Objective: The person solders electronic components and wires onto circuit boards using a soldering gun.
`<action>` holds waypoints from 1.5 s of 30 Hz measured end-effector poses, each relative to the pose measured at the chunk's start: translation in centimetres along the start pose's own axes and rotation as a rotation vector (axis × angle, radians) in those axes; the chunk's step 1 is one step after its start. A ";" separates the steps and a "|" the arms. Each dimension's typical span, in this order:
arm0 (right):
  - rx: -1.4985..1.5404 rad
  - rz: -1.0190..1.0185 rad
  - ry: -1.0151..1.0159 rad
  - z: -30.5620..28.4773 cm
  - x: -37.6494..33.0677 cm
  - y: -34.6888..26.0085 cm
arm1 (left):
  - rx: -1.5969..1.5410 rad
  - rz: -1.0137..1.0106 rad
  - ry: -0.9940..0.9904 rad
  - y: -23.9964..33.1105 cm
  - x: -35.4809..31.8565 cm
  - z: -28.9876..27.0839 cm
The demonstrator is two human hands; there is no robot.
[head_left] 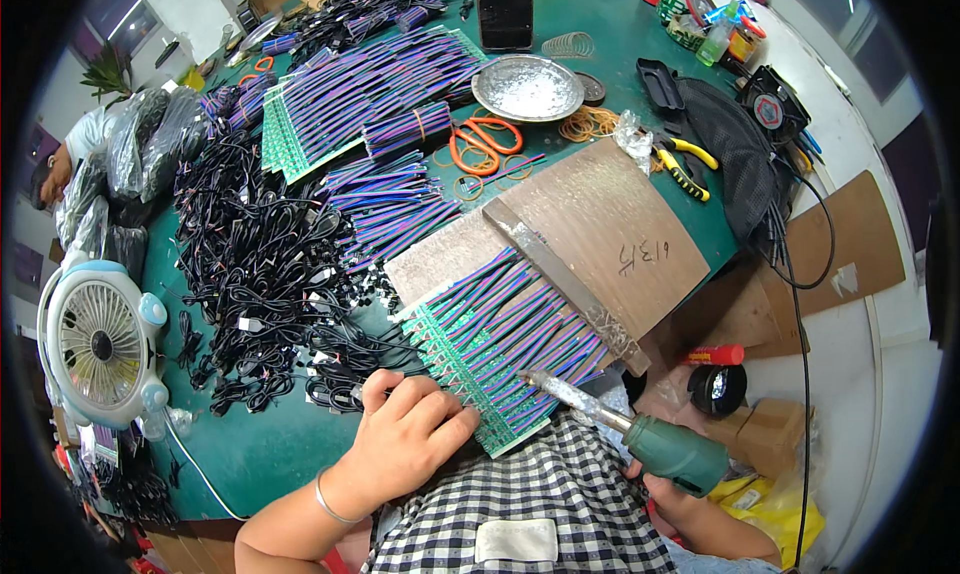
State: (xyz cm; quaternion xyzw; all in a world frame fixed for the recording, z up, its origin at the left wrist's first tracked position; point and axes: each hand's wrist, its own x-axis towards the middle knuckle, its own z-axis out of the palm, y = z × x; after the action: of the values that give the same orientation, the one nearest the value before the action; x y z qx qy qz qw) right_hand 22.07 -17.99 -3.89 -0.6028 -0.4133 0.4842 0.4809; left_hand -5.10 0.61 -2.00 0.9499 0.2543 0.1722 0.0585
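Observation:
A green circuit board panel (pixel 455 369) lies slanted in front of me, with rows of black, blue and purple wires (pixel 530 319) running from it across a wooden board (pixel 640 239). A metal bar (pixel 565 279) lies across these wires. At the panel's near left edge is my left hand (pixel 410 429), its fingers curled and their tips hidden, so what they pinch cannot be made out. My right hand (pixel 665 494) grips a soldering iron (pixel 675 454) by its thick green handle, which hides most of the fingers. The iron's tip is over the wires near the panel's right end.
Black cables (pixel 270 264) are heaped to the left, beside a small white fan (pixel 100 344). Farther back lie more wired panels (pixel 370 94), orange scissors (pixel 485 144) and a metal dish (pixel 528 86). Yellow-black pliers (pixel 688 169) lie right. Another person (pixel 85 139) is at far left.

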 end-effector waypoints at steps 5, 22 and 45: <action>-0.052 -0.058 -0.089 -0.3 0.0 0.0 | 0.002 0.108 -0.090 -0.7 0.4 -1.0; -0.180 -0.047 -0.044 0.7 -0.7 0.6 | -0.120 0.139 -0.130 -1.6 0.9 -1.0; -0.100 -0.102 -0.224 1.0 5.2 2.5 | -0.049 0.134 -0.046 -0.5 0.2 -0.3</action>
State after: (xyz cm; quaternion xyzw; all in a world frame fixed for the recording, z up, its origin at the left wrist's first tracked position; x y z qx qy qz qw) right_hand 22.11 -13.32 -7.40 -0.5466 -0.5182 0.5023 0.4248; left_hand -5.29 1.09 -1.73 0.9667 0.1844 0.1601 0.0760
